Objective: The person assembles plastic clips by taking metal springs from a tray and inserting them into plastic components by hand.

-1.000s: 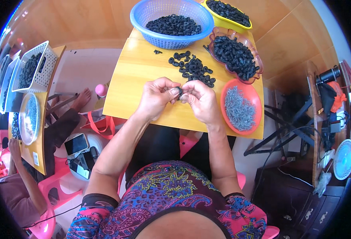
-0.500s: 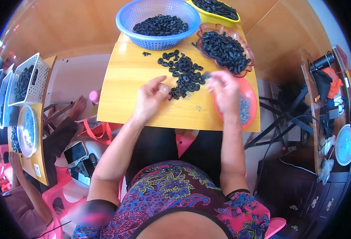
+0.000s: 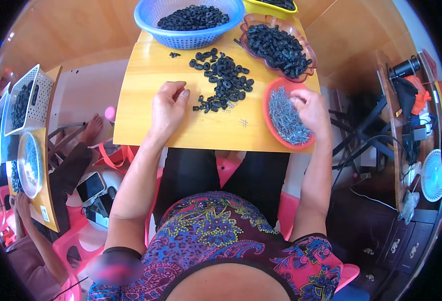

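Observation:
My left hand (image 3: 170, 106) is over the left part of the wooden table (image 3: 141, 75), its fingers curled together; anything inside them is hidden. To its right is a loose pile of small black plastic pieces (image 3: 226, 75), some round. Several tiny silvery pieces (image 3: 243, 122) lie by the near edge of the pile. My right hand (image 3: 311, 111) hangs over the right rim of an orange bowl (image 3: 269, 125) full of small grey metal pieces, perhaps screws (image 3: 287, 119). Thumb and fingers are pressed together there, and I cannot make out what they hold.
A blue colander (image 3: 191, 38), a reddish scalloped dish (image 3: 308, 70) and a yellow basin (image 3: 268, 9) with black pieces line the far side. Leftward, another person's hands (image 3: 20, 203) are near a second table with a white basket (image 3: 40, 95). A fan (image 3: 433, 175) is far right.
My right hand has moved right and nearer, from beside the black pile to the orange bowl; the dark piece at its fingertips no longer shows. My left hand has shifted left, away from the pile.

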`<state>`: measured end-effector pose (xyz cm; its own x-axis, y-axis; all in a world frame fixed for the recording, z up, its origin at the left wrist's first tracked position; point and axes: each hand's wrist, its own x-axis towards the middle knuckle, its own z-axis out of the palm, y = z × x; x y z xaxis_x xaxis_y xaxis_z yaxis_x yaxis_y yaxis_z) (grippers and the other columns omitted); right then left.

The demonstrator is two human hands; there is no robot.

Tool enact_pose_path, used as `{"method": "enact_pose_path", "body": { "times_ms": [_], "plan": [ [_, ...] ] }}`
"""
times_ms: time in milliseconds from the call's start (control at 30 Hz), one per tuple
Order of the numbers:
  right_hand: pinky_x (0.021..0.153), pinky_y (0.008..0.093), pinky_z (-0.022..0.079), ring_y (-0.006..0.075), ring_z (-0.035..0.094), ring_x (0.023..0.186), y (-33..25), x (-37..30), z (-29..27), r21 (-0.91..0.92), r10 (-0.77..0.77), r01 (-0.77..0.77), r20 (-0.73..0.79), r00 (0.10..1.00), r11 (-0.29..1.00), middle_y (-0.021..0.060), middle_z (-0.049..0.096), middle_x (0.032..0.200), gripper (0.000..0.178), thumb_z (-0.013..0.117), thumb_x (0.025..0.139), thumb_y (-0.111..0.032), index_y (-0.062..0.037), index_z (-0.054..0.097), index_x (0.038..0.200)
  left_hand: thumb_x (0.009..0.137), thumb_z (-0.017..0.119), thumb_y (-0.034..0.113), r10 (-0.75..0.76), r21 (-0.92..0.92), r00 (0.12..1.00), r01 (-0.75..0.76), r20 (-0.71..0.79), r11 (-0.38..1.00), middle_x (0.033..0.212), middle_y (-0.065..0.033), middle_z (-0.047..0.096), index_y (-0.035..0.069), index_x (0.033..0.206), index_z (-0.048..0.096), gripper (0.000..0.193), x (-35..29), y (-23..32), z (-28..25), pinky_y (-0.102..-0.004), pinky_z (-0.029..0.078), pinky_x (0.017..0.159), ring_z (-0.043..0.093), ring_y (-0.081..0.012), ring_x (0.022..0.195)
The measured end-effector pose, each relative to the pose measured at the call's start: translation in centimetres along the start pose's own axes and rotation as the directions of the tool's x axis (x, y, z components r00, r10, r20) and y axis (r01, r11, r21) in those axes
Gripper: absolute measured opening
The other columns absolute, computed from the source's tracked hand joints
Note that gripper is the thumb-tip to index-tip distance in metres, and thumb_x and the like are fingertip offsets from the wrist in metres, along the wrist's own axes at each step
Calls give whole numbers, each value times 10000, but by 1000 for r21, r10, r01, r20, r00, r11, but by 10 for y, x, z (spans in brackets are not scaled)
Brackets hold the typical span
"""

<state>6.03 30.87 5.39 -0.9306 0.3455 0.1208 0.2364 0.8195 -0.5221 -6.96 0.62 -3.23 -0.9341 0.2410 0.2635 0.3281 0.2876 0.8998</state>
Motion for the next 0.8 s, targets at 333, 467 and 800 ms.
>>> {"method": "enact_pose_path", "body": {
  "times_ms": [333, 467, 800],
  "plan": [
    [812, 410, 444, 350, 554, 904, -2, -17, 31, -264, -224, 264, 170, 960, 928, 182, 592, 904, 156, 662, 702, -27, -16, 648, 857, 787, 626, 25, 123, 85, 992, -122, -6, 989, 846, -146, 606, -43, 956, 627, 182, -2, -1, 2, -318, 488, 682, 612, -252, 737],
    [770, 414, 443, 352, 554, 853, 5, -18, 33, -243, -238, 265, 134, 962, 933, 182, 584, 861, 133, 646, 693, 18, 10, 588, 812, 764, 642, 31, 106, 60, 992, -111, 70, 992, 899, -147, 603, -24, 918, 634, 163, -4, 10, 1, -339, 486, 725, 604, -281, 795],
    [714, 401, 436, 344, 545, 816, 13, -12, 21, -51, -121, 117, -98, 988, 992, 161, 557, 819, 128, 591, 727, 67, 2, 507, 799, 655, 701, 103, 401, 339, 892, -451, 209, 826, 899, -57, 572, 102, 899, 685, 244, -2, 11, 16, -385, 418, 770, 514, -267, 872]
  ]
}}
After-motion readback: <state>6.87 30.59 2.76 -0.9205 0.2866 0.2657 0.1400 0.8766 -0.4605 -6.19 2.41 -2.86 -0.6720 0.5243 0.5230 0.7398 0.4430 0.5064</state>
